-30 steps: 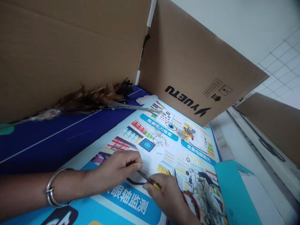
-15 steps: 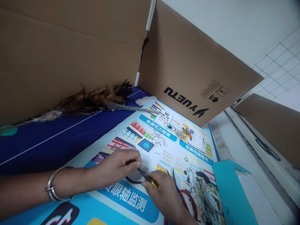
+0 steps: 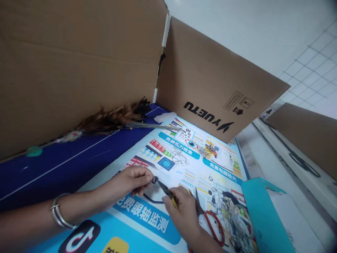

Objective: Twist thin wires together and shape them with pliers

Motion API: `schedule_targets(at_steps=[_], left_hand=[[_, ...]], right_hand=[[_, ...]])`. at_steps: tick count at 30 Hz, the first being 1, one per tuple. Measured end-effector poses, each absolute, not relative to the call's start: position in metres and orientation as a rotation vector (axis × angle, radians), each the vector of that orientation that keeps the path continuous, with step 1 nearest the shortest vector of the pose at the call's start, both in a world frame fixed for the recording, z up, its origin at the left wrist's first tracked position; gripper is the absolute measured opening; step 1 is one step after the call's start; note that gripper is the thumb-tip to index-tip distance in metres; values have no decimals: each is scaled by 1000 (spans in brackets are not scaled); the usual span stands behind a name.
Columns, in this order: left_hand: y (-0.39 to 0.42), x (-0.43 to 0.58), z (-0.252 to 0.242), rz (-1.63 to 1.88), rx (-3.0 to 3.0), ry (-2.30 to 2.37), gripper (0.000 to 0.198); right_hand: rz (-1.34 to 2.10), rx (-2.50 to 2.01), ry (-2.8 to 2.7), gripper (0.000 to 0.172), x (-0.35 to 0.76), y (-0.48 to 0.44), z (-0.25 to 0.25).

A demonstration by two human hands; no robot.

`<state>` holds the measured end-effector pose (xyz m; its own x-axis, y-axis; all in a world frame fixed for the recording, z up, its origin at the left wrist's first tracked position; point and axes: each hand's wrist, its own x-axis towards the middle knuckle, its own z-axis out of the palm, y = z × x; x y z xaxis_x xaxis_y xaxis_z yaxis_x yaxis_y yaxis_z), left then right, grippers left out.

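In the head view my left hand, a silver bangle on its wrist, pinches a small dark piece between thumb and fingertips. What kind of piece it is I cannot make out. My right hand is wrapped round pliers with yellow on the handle. Their dark jaws point at the small piece and reach its edge; whether they grip it is too small to tell. Red-handled scissors lie just right of my right hand, partly hidden by it. Beyond them is a tangle of thin wire pieces.
Two cardboard panels stand behind the printed poster. Brown feathers and a bundle of thin wires lie at the back left. A wire coil and a teal box are at right. Small wire loops lie mid-poster.
My left hand has shifted slightly left and turned, so the small dark piece now shows at its fingertips. The pliers stay pointed toward it. The whole view has shifted a little.
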<state>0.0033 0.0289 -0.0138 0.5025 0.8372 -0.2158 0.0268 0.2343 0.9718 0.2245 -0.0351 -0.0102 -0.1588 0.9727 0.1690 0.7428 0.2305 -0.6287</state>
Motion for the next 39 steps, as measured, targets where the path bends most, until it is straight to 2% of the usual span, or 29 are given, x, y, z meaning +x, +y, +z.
schedule_targets(at_steps=[8, 18, 28, 35, 39], left_hand=[[26, 0, -12, 661, 1228, 842, 34], [24, -1, -17, 662, 1191, 780, 26], [23, -1, -21, 645, 1304, 789, 32], [12, -3, -31, 616, 1972, 916, 20], [5, -6, -31, 572, 2353, 913, 26]], right_hand=[[607, -1544, -1930, 15, 225, -31, -12], [518, -1507, -1961, 14, 226, -29, -15], [529, -1524, -2011, 12, 225, -30, -12], [612, -1480, -1933, 16, 225, -32, -11], [618, -1463, -1932, 16, 225, -33, -11]])
